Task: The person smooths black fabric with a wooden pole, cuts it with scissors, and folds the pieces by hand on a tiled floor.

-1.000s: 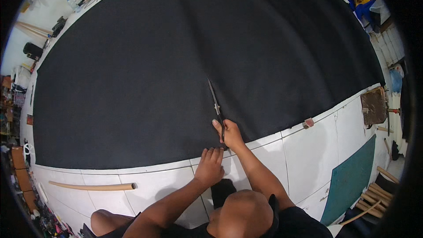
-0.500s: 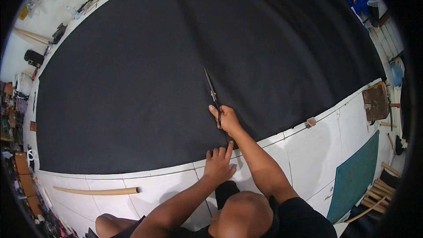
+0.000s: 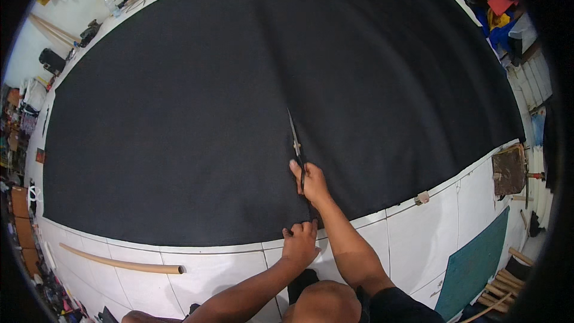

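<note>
A large black sheet of cloth [image 3: 179, 113] lies spread out in front of me, with soft ridges on its right half. My right hand [image 3: 311, 182] is closed round the handles of long scissors [image 3: 296, 143]. Their blades look nearly together and point away from me over the cloth. A short dark line, like a cut, runs from the near edge toward that hand. At this edge my left hand [image 3: 301, 242] has its fingers bent onto the cloth, apparently pinching it. The left thumb and what lies under the fingertips are partly hidden.
White tiled floor [image 3: 418, 236] borders the cloth. A tan tube [image 3: 122, 259] lies at the near left. To the right are a small block [image 3: 422, 198] by the cloth's edge, a brown worn block [image 3: 509, 170], a green board [image 3: 474, 266] and several wooden rods [image 3: 499, 287].
My left hand's fingers, spread flat on the edge before, are now bent in on the cloth. The whole view has shifted, so the cloth and hands appear lower. The scissors stay in my right hand.
</note>
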The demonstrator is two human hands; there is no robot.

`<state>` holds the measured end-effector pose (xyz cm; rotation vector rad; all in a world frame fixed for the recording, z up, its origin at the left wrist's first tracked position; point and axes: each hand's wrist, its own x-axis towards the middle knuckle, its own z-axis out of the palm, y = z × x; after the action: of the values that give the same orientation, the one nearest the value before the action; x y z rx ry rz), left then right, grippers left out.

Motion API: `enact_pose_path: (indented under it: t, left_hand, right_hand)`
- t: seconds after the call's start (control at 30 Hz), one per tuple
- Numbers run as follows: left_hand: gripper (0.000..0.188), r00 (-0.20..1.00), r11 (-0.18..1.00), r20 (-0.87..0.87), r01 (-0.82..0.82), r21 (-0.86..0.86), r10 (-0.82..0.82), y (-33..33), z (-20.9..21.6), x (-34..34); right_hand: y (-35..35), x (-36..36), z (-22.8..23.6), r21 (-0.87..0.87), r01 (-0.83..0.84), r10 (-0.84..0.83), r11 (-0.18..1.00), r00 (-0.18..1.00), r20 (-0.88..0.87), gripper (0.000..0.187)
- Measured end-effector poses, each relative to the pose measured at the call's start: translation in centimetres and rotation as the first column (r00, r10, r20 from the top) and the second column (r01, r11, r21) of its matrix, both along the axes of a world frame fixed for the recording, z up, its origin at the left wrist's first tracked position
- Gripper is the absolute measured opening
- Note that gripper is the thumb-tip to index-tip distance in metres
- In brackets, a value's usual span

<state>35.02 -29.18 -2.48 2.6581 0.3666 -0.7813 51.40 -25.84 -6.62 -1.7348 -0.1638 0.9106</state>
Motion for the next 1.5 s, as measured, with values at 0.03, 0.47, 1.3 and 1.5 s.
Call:
enact_pose_path:
  t: [0.03, 0.47, 1.3, 1.5]
  left_hand:
    - [0.088, 1.000, 1.000, -0.006, 0.008, 0.003, -0.008, 0.0, -0.1, -0.1]
    - [0.083, 0.998, 0.998, -0.007, 0.060, 0.011, -0.060, -0.4, -1.3, -0.2]
    - [0.069, 0.591, 0.907, 0.731, -0.410, -0.092, 0.341, 20.7, 0.6, 17.8]
    - [0.089, 0.731, 0.880, 0.628, -0.450, 0.152, 0.266, 25.6, -5.0, 21.4]
  right_hand:
    - [1.0, 0.7, 0.6, 0.000, 0.002, -0.002, 1.000, 1.000, 0.005, 0.054]
    - [11.8, 10.3, -0.4, 0.045, -0.002, 0.000, 0.999, 0.999, 0.038, 0.054]
    - [21.9, 22.0, -1.4, 0.133, 0.027, -0.021, 0.991, 0.998, -0.052, 0.052]
    - [23.4, 21.1, -0.6, 0.102, 0.026, -0.020, 0.994, 0.998, -0.062, 0.052]
